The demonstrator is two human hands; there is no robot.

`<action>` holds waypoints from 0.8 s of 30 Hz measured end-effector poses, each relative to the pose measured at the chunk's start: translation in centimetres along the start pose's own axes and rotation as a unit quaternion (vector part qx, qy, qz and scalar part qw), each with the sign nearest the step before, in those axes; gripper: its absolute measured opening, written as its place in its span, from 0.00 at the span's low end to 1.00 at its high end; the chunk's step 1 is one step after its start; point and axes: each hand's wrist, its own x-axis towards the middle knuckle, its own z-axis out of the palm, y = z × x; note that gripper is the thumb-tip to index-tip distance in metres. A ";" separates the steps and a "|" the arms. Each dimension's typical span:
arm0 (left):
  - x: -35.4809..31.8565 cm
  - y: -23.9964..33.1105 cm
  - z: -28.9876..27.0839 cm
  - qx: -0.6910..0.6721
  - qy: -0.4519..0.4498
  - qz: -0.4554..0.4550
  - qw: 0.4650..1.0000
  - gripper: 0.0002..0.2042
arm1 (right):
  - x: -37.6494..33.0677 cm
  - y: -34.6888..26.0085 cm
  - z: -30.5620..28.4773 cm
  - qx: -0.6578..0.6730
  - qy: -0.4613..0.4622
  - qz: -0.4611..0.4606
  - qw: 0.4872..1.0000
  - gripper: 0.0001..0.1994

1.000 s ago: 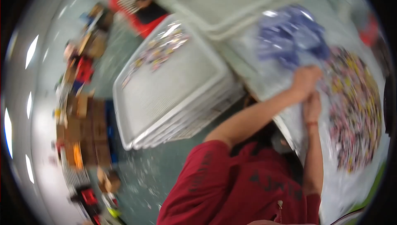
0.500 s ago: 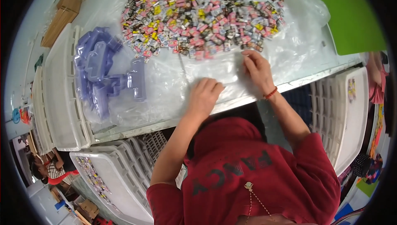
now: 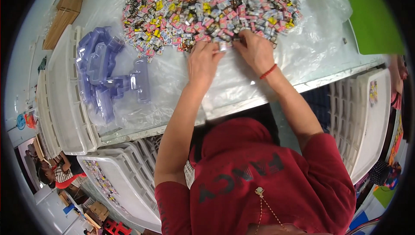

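A wide pile of tiny printed blocks [image 3: 173,19], pink, yellow, white and black, spreads over clear plastic sheeting on the table. At the pile's near edge, my left hand [image 3: 203,64] pinches a small whitish block [image 3: 222,46] between thumb and fingertips. My right hand [image 3: 259,55] is just to its right, fingers bent and closed at the edge of the pile. Whatever those fingers grip, if anything, is hidden by the hand. A short gap separates the two hands.
Purple translucent plastic trays [image 3: 99,64] lie heaped at the left. White plastic crates [image 3: 69,92] stand beyond them, with more crates [image 3: 125,183] below the table edge and at the right [image 3: 361,122]. A green board [image 3: 376,14] covers the far right corner. Another person [image 3: 58,172] is at far left.
Both hands have moved forward from the bare sheeting to the pile's near edge. A small whitish block now shows in my left fingertips.
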 end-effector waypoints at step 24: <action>-6.9 1.9 -5.5 -0.356 -0.034 -0.292 0.887 0.10 | -5.3 -3.8 -2.7 0.296 -0.232 0.042 0.926 0.07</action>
